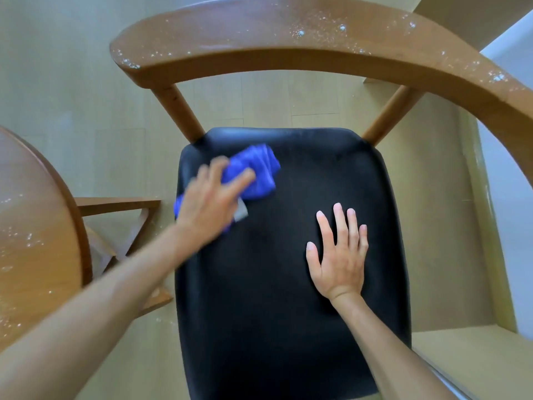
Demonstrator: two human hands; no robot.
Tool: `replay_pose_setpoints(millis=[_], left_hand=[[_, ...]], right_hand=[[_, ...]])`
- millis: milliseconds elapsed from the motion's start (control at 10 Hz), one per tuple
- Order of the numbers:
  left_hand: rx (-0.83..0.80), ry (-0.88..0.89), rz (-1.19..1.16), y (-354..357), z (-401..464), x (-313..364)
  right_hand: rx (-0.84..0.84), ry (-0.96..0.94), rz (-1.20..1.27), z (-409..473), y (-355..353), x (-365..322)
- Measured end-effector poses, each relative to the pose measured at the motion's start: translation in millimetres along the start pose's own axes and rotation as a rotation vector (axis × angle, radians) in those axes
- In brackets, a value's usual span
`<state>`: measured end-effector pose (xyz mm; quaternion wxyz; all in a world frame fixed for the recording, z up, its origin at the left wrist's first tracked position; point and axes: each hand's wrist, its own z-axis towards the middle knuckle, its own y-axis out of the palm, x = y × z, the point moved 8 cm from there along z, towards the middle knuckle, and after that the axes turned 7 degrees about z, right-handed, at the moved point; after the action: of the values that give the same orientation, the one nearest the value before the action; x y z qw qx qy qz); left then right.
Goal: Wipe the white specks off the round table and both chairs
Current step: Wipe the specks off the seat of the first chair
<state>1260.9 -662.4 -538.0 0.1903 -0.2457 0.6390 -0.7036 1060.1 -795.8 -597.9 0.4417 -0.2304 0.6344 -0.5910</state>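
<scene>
Chair (288,255): one, centre frame. One blue cloth (256,171) clenched in left hand (210,206); right hand (340,255) flat, released. Speckled bench (34,226) lower left.

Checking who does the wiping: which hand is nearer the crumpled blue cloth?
Left. The left hand presses on the crumpled blue cloth; the right hand lies flat on the black seat, apart from it.

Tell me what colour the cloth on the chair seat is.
Blue, seen in the head view: the cloth sits under the left hand on the black seat.
</scene>
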Motion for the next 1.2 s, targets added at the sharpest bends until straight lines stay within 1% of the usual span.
replay_pose_setpoints(millis=[100, 200, 300, 400, 500, 600, 700, 800, 900, 1000, 1100, 1200], left_hand=[[-0.023, -0.298, -0.004, 0, 63, -60], [0.003, -0.217, 0.048, 3, 44, -38], [-0.012, -0.014, -0.016, 2, -35, 11], [-0.127, 0.212, -0.133, 9, -137, 79], [-0.253, 0.893, -0.343, 9, -218, 167], [-0.388, 0.738, -0.128, 11, -207, 159], [-0.104, 0.505, -0.109, 3, -176, 115], [-0.009, 0.297, -0.063, 6, -70, 82], [-0.003, 0.064, 0.0, 15, 23, 42], [-0.075, -0.115, 0.0, 17, 67, 20], [-0.078, -0.059, -0.05, 14, 38, 44], [-0.063, 0.13, -0.144, 14, -33, 96]], right_hand=[[-0.003, 0.006, 0.011, 0, 0, 0], [-0.013, 0.004, 0.006, 0, 1, 0], [-0.017, 0.001, 0.003, 0, 2, -1], [-0.018, 0.002, 0.001, 1, 1, 0], [-0.021, 0.007, 0.002, 0, 1, 1], [-0.017, 0.007, 0.005, 1, 1, 1], [-0.014, 0.006, 0.013, 0, 1, 1], [-0.022, 0.002, 0.009, 1, 1, 1], [-0.024, 0.011, 0.022, 0, 0, 2], [-0.02, 0.009, 0.058, 0, 0, 2], [-0.021, 0.032, 0.134, 2, -4, 3], [-0.055, 0.087, 0.363, 5, -9, 8]])
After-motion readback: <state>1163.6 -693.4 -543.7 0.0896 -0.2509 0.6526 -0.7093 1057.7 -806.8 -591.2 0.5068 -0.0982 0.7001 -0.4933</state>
